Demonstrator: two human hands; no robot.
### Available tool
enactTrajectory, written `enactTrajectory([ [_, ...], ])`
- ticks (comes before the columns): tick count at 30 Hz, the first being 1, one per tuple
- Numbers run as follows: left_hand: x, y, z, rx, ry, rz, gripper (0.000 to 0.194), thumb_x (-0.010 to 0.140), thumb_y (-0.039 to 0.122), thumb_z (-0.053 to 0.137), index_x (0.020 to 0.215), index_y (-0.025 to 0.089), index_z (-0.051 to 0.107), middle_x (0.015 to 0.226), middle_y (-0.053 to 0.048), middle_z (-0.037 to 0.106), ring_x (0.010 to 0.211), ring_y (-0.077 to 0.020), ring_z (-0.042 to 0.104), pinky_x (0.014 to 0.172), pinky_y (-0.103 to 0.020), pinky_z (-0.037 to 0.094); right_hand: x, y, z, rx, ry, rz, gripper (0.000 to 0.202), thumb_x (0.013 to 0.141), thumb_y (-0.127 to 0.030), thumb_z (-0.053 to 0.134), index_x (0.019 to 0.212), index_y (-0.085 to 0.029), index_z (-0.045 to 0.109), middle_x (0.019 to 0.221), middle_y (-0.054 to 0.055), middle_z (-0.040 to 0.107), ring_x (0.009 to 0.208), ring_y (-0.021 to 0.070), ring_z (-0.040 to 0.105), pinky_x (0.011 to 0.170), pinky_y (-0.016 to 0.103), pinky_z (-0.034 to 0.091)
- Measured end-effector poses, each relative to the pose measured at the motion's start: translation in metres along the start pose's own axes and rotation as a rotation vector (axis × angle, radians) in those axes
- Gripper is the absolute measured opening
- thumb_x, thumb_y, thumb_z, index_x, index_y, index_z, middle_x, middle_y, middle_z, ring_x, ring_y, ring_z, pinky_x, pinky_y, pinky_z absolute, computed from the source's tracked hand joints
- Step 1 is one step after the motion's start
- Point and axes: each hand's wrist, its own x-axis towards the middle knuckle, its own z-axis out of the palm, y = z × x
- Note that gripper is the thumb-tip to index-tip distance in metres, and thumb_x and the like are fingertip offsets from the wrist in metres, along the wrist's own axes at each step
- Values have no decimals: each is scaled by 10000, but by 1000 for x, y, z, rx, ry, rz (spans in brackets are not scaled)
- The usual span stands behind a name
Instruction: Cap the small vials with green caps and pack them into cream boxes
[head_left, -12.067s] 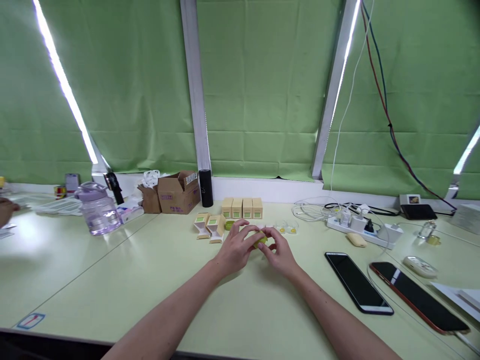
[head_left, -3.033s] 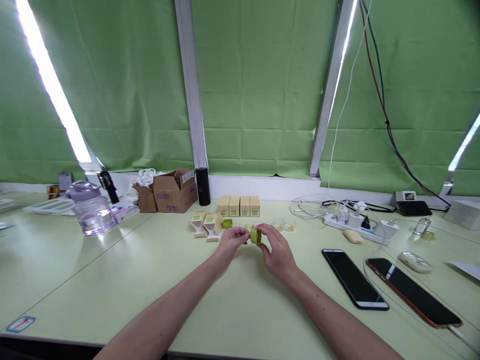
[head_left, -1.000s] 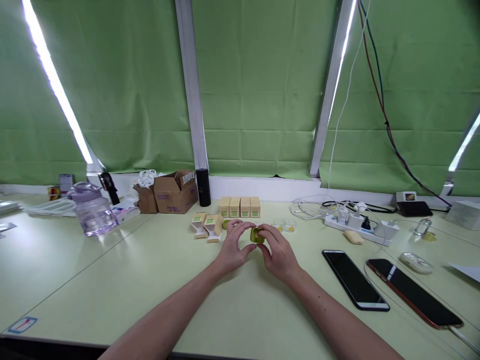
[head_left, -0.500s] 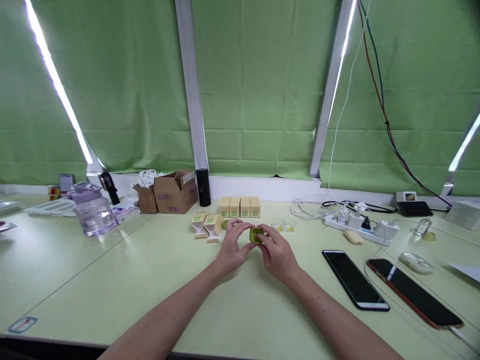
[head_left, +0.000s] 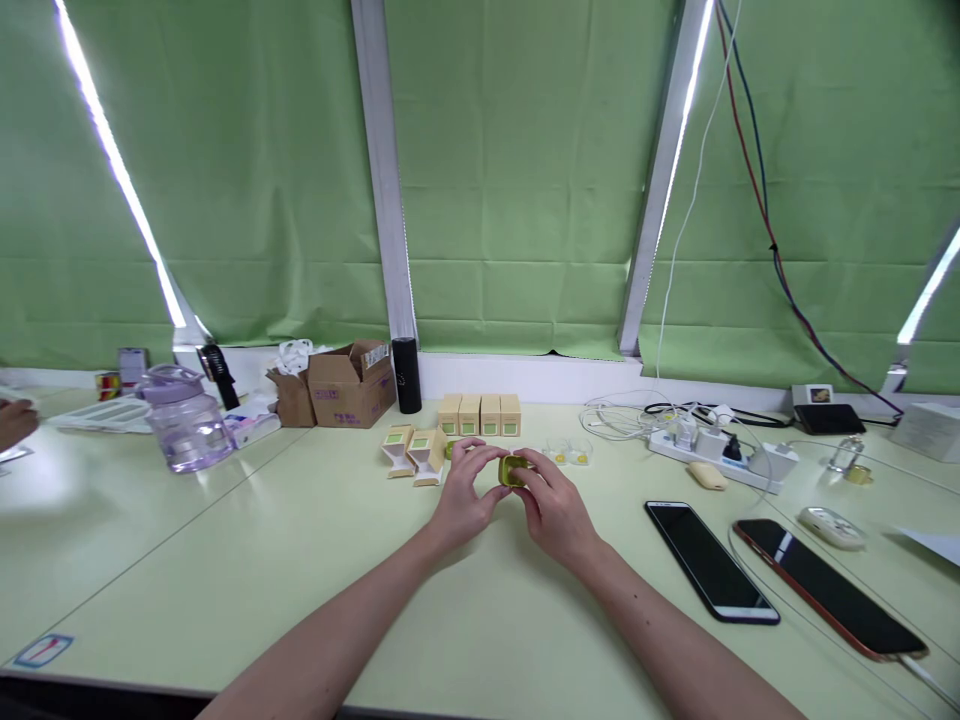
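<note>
A small olive-green square container, its hollow side facing me, is held just above the table between both hands. My left hand pinches its left edge with thumb and fingers. On the other side my right hand grips it, with fingertips reaching over its opening. What lies inside is too small to make out. Two small tan boxes with open flaps stand left of my left hand, and a green piece shows partly behind it. Beyond my right hand sits a clear plastic tray with yellow bits in it.
Several closed tan boxes line up behind my hands. A cardboard carton, a black cylinder and a purple jug are at left. Two phones and a power strip lie right. Another person's hand shows at the left edge.
Another person's hand has come into view at the far left edge. My own hands and the green container have hardly moved.
</note>
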Motion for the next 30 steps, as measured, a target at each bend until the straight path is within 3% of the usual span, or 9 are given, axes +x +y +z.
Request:
enactTrajectory([
  [14, 0, -1, 1, 6, 9, 19, 387, 799, 151, 777, 1166, 248, 704, 1129, -88, 720, 1251, -312, 492, 1079, -513, 434, -1, 0, 1, 17, -21, 6, 350, 953, -42, 466, 1182, -228, 654, 1376, 152, 586, 1201, 282, 640, 903, 432, 624],
  [19, 0, 0, -1, 12, -5, 29, 401, 820, 167, 761, 1206, 242, 684, 1143, -90, 713, 1253, -304, 487, 1082, -513, 441, -1, -1, 1, 102, -2, 68, 317, 980, -103, 480, 1222, -244, 629, 1351, 141, 619, 1251, 285, 625, 983, 458, 591],
  [22, -1, 1, -2, -6, 0, 41, 405, 871, 192, 708, 1269, 246, 650, 1220, -101, 689, 1277, -300, 476, 1103, -517, 429, 0, -2, 0, 209, 43, 161, 283, 993, -168, 505, 1246, -255, 598, 1344, 129, 638, 1261, 280, 621, 1001, 464, 579],
  [25, -1, -1, -3, 5, 21, 56, 350, 938, 198, 609, 1283, 253, 632, 1255, -99, 679, 1291, -290, 461, 1120, -519, 409, 2, -2, 0, 353, 78, 322, 222, 1015, -273, 520, 1224, -249, 590, 1297, 119, 665, 1149, 254, 667, 930, 428, 600],
  [30, -2, -4, -3, 103, 49, 91, 375, 929, 129, 557, 1280, 250, 613, 1275, -92, 668, 1275, -291, 441, 1113, -522, 402, 5, -3, 0, 575, 105, 576, 250, 1016, -468, 544, 1056, -232, 615, 1067, 72, 724, 941, 213, 688, 866, 388, 594],
])
